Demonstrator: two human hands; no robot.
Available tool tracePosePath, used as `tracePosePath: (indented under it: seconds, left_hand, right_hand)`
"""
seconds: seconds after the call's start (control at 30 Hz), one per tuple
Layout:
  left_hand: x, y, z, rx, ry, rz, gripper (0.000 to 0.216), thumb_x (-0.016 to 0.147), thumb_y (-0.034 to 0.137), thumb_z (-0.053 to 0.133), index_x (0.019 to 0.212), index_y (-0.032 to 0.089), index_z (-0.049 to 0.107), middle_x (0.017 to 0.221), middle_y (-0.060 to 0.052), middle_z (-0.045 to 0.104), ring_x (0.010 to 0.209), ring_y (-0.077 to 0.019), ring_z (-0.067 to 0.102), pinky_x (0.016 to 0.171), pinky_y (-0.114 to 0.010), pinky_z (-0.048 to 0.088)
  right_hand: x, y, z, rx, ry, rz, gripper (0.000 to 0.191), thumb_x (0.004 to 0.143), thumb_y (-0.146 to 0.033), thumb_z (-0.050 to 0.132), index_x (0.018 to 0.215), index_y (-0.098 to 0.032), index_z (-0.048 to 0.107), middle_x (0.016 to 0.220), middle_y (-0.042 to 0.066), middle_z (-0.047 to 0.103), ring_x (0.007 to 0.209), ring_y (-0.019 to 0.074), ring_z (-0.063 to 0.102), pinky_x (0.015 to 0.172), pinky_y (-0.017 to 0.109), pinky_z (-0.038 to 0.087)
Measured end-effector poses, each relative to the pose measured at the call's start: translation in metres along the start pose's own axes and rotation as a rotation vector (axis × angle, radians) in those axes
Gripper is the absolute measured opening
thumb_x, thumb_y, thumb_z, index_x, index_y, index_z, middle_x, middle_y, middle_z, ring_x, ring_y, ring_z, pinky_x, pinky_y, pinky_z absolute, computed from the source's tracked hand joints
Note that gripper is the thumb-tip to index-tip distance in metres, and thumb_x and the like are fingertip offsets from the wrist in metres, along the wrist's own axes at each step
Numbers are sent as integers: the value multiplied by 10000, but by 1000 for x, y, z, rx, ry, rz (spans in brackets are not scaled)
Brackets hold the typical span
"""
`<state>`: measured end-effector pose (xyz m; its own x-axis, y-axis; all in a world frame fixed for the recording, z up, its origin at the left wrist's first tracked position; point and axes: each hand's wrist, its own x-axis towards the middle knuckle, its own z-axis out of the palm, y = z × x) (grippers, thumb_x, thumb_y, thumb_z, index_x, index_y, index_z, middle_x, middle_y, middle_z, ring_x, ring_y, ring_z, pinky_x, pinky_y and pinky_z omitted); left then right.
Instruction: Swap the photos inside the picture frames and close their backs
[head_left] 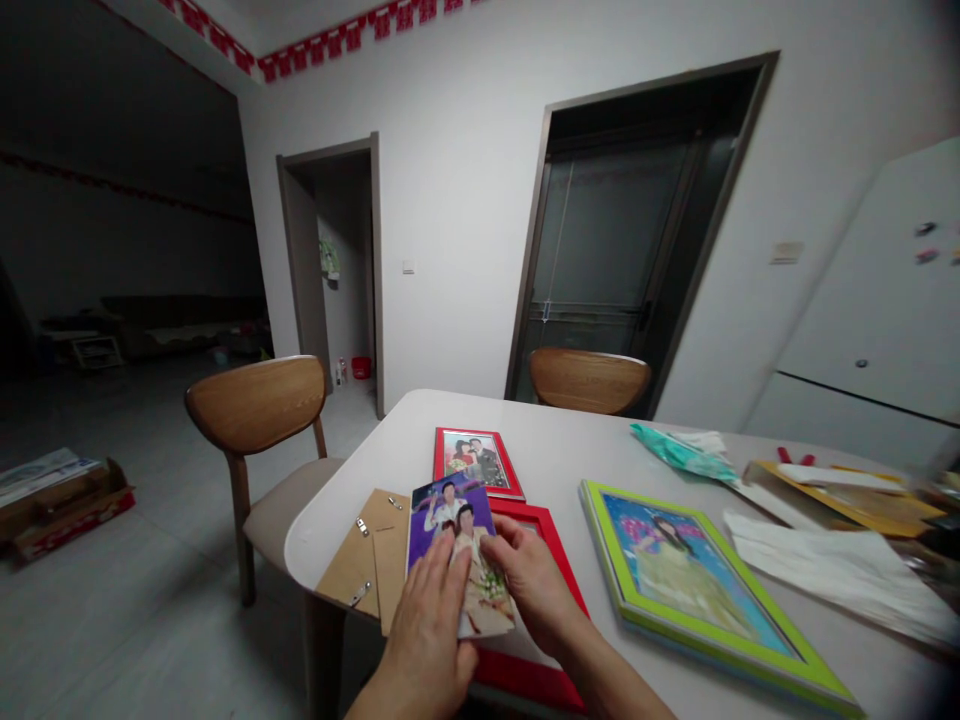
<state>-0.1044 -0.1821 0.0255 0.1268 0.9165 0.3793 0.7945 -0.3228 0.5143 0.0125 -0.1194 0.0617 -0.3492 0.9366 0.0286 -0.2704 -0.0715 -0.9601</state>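
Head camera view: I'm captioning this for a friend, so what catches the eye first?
Both hands, left hand and right hand, press a printed photo onto an open red frame at the table's near edge. To the right lies a bright green framed portrait; behind, a small red framed photo.

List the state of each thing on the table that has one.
photo print: loose, pressed flat by both hands over the open frame
left hand: flat on the print
right hand: fingers on the print's edge
open red frame: lying flat
backing board: removed, beside it
small red frame: filled
green frame: filled, flat
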Motion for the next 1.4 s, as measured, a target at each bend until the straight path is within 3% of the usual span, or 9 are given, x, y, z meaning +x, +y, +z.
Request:
tracePosePath:
  seconds: [0.13, 0.3, 0.4, 0.5, 0.7, 0.87, 1.0, 1.13, 1.4]
  left_hand:
    - [12, 14, 1, -284, 241, 82, 547, 698, 76, 357, 1241, 134, 338, 1305, -70, 350, 1202, -192, 290, 1008, -359, 230]
    - [21, 26, -2, -899, 469, -240, 328, 791, 278, 402, 1074, 147, 502, 1064, -83, 584, 1000, -217, 522, 882, -330, 391]
    - [23, 31, 11, -1214, 521, -387, 416, 733, 351, 483, 1085, 130, 485, 1003, -95, 614, 943, -241, 558, 813, -332, 442]
    - [24, 31, 24, -1352, 466, -448, 503, 688, 345, 534, 1122, 109, 444, 981, -113, 621, 927, -247, 567, 798, -334, 451]
    - [18, 8, 16, -1009, 360, -383, 547, 682, 252, 507, 1191, 113, 362, 1237, -146, 423, 1117, -224, 416, 921, -329, 351]
    - [6, -1, 9, -494, 63, -301, 470, 642, 173, 498, 1109, 113, 481, 1200, -124, 471, 1120, -230, 406, 968, -363, 290]
    - [-2, 2, 16, -291, -95, -207, 517, 600, 182, 545, 1108, 100, 498, 1253, -146, 408, 1153, -258, 360, 981, -382, 273]
    - [-3, 3, 16, -235, -121, -160, 529, 593, 205, 588, 1105, 106, 501, 1258, -155, 399, 1154, -274, 356, 972, -407, 285]
    - [-1, 6, 13, -146, -96, -69, 321, 640, 206, 568, 956, 152, 588, 1162, -132, 507, 1118, -274, 404, 948, -426, 315]
  right_hand:
    - [-6, -20, 4, -45, -23, -49, 443, 692, -419, 510, 1045, -151, 516, 876, 64, 619, 642, 127, 563, 528, 226, 442]
    - [-3, 10, -20, -175, 190, 81, 501, 688, -452, 496, 1104, -174, 458, 1028, 91, 566, 759, 147, 571, 580, 239, 454]
    - [-4, 29, -34, -23, 213, 197, 479, 713, -395, 449, 1135, -173, 400, 1064, 101, 564, 791, 171, 588, 614, 273, 465]
    - [-4, 30, -45, 95, 210, 128, 429, 710, -305, 404, 1109, -146, 411, 1004, 103, 605, 801, 188, 597, 611, 281, 472]
    - [4, 8, -82, -170, 266, 125, 459, 667, -209, 351, 1112, -121, 425, 795, 92, 669, 649, 204, 627, 528, 289, 469]
    - [13, 11, -96, -382, 208, 125, 477, 656, -186, 314, 1105, -105, 454, 740, 81, 673, 605, 190, 624, 509, 268, 456]
    - [25, 22, -92, -745, 248, 60, 456, 672, -180, 277, 1051, -101, 518, 741, 71, 673, 606, 170, 622, 506, 237, 447]
    - [36, 27, -90, -931, 281, -8, 449, 690, -187, 262, 1027, -91, 544, 775, 79, 668, 680, 162, 619, 553, 221, 440]
    - [31, 19, -89, -1200, 299, -82, 322, 697, -260, 376, 887, -125, 598, 835, 121, 633, 753, 209, 575, 661, 275, 376]
